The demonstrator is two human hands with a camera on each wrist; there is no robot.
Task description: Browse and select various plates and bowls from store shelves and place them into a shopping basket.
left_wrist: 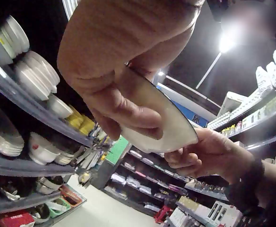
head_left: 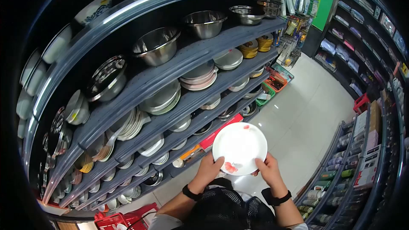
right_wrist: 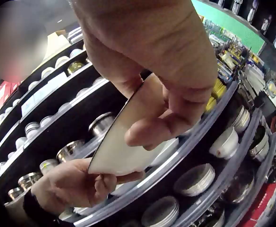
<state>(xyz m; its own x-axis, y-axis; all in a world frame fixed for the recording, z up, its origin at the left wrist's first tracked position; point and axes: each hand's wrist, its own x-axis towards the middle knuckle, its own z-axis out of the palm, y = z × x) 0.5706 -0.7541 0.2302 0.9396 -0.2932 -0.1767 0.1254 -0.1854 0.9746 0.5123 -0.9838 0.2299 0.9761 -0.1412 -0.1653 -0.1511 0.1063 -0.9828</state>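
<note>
A round white plate point(head_left: 240, 147) with red floral marks is held in front of the body, its face toward the head camera. The left hand point(head_left: 208, 168) grips its lower left rim, thumb on the face. At the lower right rim, the right hand point(head_left: 269, 171) pinches the plate the same way. From the left wrist view, the left hand point(left_wrist: 128, 61) has its fingers beneath the pale underside of the plate point(left_wrist: 175, 125). The right wrist view has the right hand's point(right_wrist: 152, 61) fingers curled against the underside of the plate point(right_wrist: 121, 146).
Shelves point(head_left: 170, 81) on the left carry metal bowls point(head_left: 157, 47), stacked plates point(head_left: 199, 76) and yellow dishes point(head_left: 249, 49). A red basket point(head_left: 123, 220) is at the lower left. Another goods shelf point(head_left: 341, 174) stands on the right, with a tiled floor point(head_left: 294, 106) between.
</note>
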